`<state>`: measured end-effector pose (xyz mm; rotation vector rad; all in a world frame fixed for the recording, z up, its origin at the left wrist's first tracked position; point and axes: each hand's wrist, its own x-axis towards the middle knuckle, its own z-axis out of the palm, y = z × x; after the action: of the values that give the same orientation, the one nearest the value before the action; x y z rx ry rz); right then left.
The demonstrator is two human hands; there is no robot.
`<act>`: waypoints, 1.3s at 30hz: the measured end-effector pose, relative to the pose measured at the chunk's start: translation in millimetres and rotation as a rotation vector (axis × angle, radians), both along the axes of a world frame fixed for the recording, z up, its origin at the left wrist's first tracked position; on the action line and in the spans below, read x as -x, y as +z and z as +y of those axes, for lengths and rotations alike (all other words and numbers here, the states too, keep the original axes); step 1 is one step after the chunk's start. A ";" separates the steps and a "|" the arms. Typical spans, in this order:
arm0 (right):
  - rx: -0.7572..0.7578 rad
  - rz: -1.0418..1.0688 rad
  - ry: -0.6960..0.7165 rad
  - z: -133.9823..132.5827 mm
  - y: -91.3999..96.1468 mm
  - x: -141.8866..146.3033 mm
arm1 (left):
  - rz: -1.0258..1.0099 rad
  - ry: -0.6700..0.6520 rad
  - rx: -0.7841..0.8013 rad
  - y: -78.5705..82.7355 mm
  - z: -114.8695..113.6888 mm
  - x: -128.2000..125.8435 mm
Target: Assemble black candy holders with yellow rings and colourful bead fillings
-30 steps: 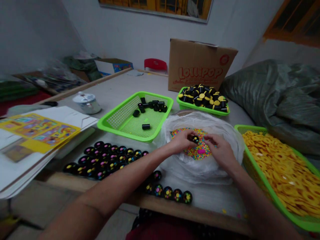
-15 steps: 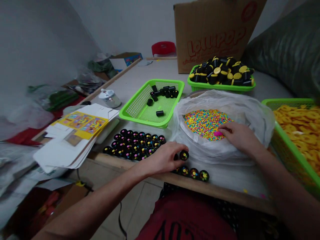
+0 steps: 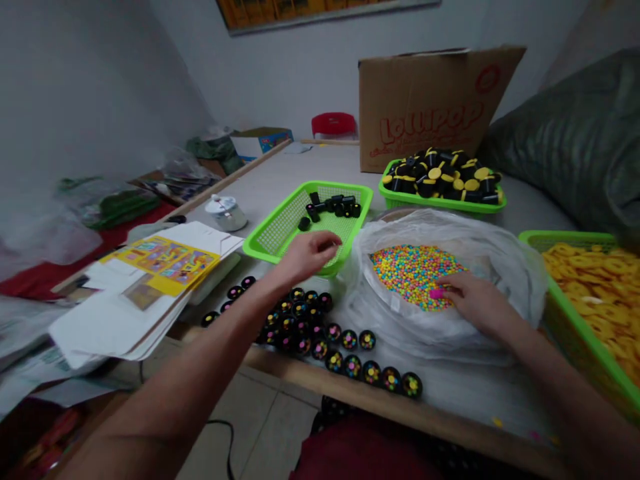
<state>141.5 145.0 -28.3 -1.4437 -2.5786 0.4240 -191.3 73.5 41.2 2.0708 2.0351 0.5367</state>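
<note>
My left hand (image 3: pixel 311 255) is over the near part of a green basket (image 3: pixel 260 237), fingers curled together; what they hold is hidden. Several small black containers (image 3: pixel 343 205) lie farther back in that basket. My right hand (image 3: pixel 467 297) pinches a small pink scoop-like piece (image 3: pixel 437 293) against a heap of colourful candy beads (image 3: pixel 410 267) in an open clear plastic bag (image 3: pixel 380 320). Between my arms, black containers filled with coloured beads (image 3: pixel 300 310) stand upright in rows along the table's front edge. My left forearm hides some of them.
Behind the bag, a green basket (image 3: pixel 440 205) is heaped with yellow-capped black containers. A green basket of yellow rings (image 3: pixel 595 280) stands at right. Printed cards (image 3: pixel 170 260) and a white tub (image 3: pixel 226 213) lie left. A cardboard box (image 3: pixel 435 110) stands at the back.
My left hand has left a filled container in the second row and moved up and left over the basket. My right hand stays at the beads with the pink piece. The view has tilted up.
</note>
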 end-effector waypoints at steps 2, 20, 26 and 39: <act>0.030 -0.075 0.091 2.9 3.8 3.8 | 0.287 0.078 0.146 -7.5 38.1 25.7; 0.179 0.260 0.185 8.8 -7.4 68.7 | -0.651 0.031 0.022 5.6 33.5 48.8; 0.407 0.573 0.168 9.5 -9.1 61.6 | -0.617 -0.074 -0.096 25.3 26.4 -6.1; -0.032 0.496 0.059 -8.3 22.3 16.4 | -0.106 -0.542 0.010 -32.3 45.1 -131.2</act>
<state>125.1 136.7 -6.0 -1.0828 -2.2177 0.6517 -60.2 118.5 8.9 2.3907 1.3274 0.5155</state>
